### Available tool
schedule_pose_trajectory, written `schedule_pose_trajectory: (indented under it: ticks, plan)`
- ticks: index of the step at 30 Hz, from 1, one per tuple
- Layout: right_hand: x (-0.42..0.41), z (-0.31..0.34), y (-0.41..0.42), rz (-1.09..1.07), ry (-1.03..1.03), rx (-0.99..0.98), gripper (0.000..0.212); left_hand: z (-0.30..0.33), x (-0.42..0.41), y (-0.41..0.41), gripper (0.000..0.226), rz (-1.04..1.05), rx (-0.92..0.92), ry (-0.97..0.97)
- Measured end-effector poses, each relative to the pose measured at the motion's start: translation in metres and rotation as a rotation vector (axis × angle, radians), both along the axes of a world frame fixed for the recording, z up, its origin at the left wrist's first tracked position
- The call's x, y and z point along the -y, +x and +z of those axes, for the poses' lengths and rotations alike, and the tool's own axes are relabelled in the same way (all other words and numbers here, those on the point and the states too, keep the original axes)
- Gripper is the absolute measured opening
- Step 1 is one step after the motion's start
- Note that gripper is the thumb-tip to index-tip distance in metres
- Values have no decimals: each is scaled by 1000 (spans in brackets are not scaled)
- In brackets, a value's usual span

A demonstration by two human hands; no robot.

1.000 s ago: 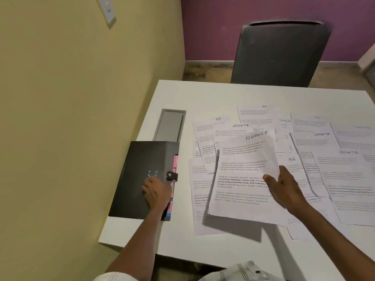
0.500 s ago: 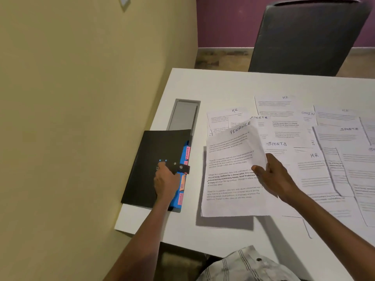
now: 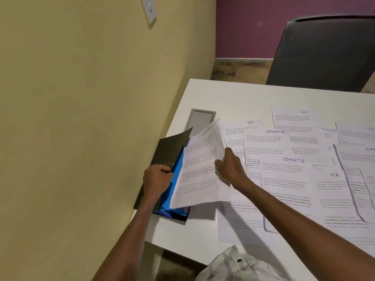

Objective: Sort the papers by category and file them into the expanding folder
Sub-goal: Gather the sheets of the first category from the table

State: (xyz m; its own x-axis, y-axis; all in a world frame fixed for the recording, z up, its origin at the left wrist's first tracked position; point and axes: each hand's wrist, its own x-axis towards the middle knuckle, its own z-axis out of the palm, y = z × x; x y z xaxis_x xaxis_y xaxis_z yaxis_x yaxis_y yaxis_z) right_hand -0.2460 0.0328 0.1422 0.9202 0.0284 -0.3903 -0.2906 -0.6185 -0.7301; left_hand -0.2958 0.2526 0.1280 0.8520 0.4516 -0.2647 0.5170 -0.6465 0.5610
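One expanding folder [image 3: 160,151], two hands, one lifted FINANCE sheet [image 3: 199,165]

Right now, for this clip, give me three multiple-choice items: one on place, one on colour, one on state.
1. Where does the expanding folder lie?
A. at the table's left edge, by the yellow wall
B. on the chair
C. on the floor

2. What colour shows inside the folder?
A. red
B. blue
C. green

3. What is the left hand doing?
A. resting flat on the table
B. hanging idle
C. gripping the folder's black cover, lifted open

Key: 1 A, the folder sits at the white table's left edge beside the wall. 2 B, a blue interior shows under the raised cover. 3 C, fingers curl round the cover's edge while the right hand holds the FINANCE sheet over the opening.
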Motion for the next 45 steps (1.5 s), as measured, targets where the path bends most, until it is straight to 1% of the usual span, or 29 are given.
schedule_pose_trajectory:
  ticks: [4,7,10,13,14,15,17,18,19,20,21,23,26,27,28,29,30,31,32,33,35,37,39,42,43,45]
  plan:
    - [-25,6,1,-29,-29,49,21,3,2,-3,7,-40,-8,22]
    - [-40,0,-8,-23,-39,91,20,6,11,-3,8,-61,-14,5]
    - [-54,-9,-15,-1,-21,112,26,8,22,-3,7,-59,14,-49]
    - [-67,-17,-20,17,-30,114,35,13,35,-4,9,-29,80,-92]
    - [-71,-21,-20,40,-52,93,34,14,39,-5,10,-25,98,-103]
    - [-75,-24,-21,64,-37,61,29,15,42,-5,11,-29,111,-110]
    - [-80,-26,-24,130,11,26,27,18,46,-5,15,-43,120,-126]
    - [-82,-27,-25,181,2,-4,15,19,46,-6,17,-53,124,-137]
    - [-83,-29,-25,204,20,-21,16,19,45,-6,20,-65,129,-143]
    - [-85,-34,-22,203,23,-42,35,19,44,-7,22,-74,133,-149]
    - [-86,-36,-22,190,40,-48,47,20,42,-8,22,-83,136,-150]
    - [-91,-41,-22,188,62,-58,53,20,39,-10,22,-88,144,-156]
    - [-99,-41,-21,187,96,-81,50,22,33,-12,23,-93,155,-142]
    - [-101,-40,-21,198,102,-100,44,23,31,-13,23,-97,159,-128]
    - [-103,-38,-20,199,118,-161,36,24,30,-14,23,-94,162,-110]
    - [-105,-37,-19,226,134,-219,25,25,29,-15,22,-85,168,-86]
    - [-106,-37,-17,256,140,-255,32,25,29,-15,21,-76,172,-56]
    - [-106,-37,-14,292,138,-276,52,24,29,-16,20,-71,177,-18]
    - [-105,-36,-13,312,154,-301,67,23,30,-17,19,-68,180,18]
    - [-102,-33,-12,314,168,-322,75,21,31,-17,18,-65,178,46]
    - [-95,-29,-11,299,148,-345,80,17,33,-16,18,-57,154,71]
    - [-85,-27,-9,291,126,-330,70,8,32,-14,19,-50,117,82]
    - [-74,-29,-6,265,158,-312,61,-2,32,-12,18,-48,64,104]
    - [-49,-30,-1,210,190,-293,56,-16,36,-9,10,-26,6,95]
    - [-38,-30,0,189,230,-291,48,-19,38,-7,5,-26,-11,81]
    - [-10,-29,-4,123,304,-293,33,-27,42,-4,8,-36,-35,58]
